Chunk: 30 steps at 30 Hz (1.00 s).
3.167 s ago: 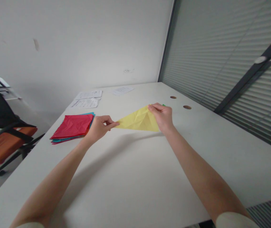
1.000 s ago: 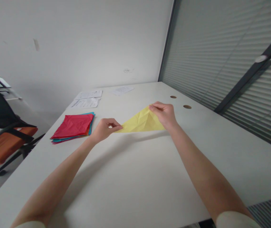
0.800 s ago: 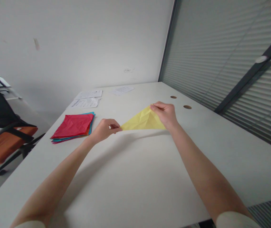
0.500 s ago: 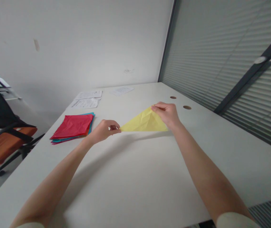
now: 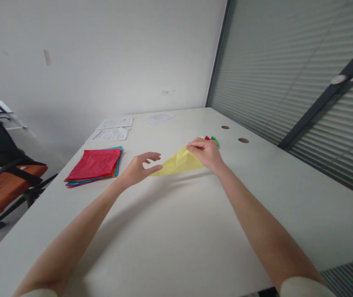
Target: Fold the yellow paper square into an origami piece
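Observation:
A thin yellow sheet point(image 5: 178, 163), folded to a triangle and creased, hangs just above the white table; I cannot tell whether it is paper or cloth. My right hand point(image 5: 206, 153) pinches its upper corner between thumb and fingers. At the sheet's left corner, my left hand point(image 5: 140, 167) is open, thumb and fingers apart, with the thumb beside the sheet's edge. Behind my right hand, small green point(image 5: 215, 141) and red pieces point(image 5: 207, 137) peek out, mostly hidden. To the left of my left hand lies a stack of coloured sheets point(image 5: 94, 164), red on top.
Printed papers point(image 5: 111, 133) lie at the table's far left, and another paper point(image 5: 160, 118) near the wall. Two round holes point(image 5: 243, 140) are cut in the table point(image 5: 170, 239) by the blinds on the right. An orange-seated chair point(image 5: 5, 181) stands off the left edge.
My left hand has opened and let go of the sheet's left corner. My right hand has moved left and slightly down with the sheet, uncovering the green and red pieces behind.

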{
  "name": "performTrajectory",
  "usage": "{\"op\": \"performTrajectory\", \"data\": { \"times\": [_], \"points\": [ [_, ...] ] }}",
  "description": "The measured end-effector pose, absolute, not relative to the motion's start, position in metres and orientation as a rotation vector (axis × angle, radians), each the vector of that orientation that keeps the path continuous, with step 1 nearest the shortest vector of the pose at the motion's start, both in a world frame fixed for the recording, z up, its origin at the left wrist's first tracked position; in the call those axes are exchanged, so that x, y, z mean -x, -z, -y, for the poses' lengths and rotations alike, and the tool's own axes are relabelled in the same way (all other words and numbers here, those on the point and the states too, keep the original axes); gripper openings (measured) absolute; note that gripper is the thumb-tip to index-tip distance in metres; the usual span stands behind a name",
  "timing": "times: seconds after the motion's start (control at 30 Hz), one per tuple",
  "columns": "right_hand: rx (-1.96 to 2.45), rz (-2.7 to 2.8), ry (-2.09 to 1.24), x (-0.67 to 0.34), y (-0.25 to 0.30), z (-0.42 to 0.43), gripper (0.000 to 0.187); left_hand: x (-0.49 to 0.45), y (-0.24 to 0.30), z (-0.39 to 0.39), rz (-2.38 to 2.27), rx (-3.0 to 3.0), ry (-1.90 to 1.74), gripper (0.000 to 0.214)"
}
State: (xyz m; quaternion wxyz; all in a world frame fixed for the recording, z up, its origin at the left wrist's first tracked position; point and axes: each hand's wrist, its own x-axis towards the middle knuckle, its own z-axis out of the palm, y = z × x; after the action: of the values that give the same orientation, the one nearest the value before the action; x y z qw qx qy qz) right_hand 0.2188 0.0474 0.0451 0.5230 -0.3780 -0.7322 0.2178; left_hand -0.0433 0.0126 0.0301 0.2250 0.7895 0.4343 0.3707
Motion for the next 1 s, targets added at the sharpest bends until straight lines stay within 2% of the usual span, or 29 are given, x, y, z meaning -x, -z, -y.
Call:
{"op": "performTrajectory", "data": {
  "times": [0.33, 0.6, 0.77, 1.0],
  "points": [
    [0.772, 1.802, -0.711, -0.181, -0.046, -0.020, 0.023, 0.019, -0.039, 0.003, -1.103, -1.979, -1.193, 0.025],
    [0.761, 1.730, -0.799, -0.176, -0.044, -0.018, 0.024, 0.021, -0.036, -0.001, -1.149, -1.936, -1.247, 0.025],
    [0.760, 1.692, -0.755, -0.176, -0.042, -0.019, 0.016, 0.021, -0.033, -0.003, -1.142, -1.893, -1.229, 0.026],
    [0.783, 1.690, -0.702, -0.177, -0.040, -0.021, 0.017, 0.017, -0.031, -0.003, -1.121, -1.848, -1.195, 0.028]
  ]
}}
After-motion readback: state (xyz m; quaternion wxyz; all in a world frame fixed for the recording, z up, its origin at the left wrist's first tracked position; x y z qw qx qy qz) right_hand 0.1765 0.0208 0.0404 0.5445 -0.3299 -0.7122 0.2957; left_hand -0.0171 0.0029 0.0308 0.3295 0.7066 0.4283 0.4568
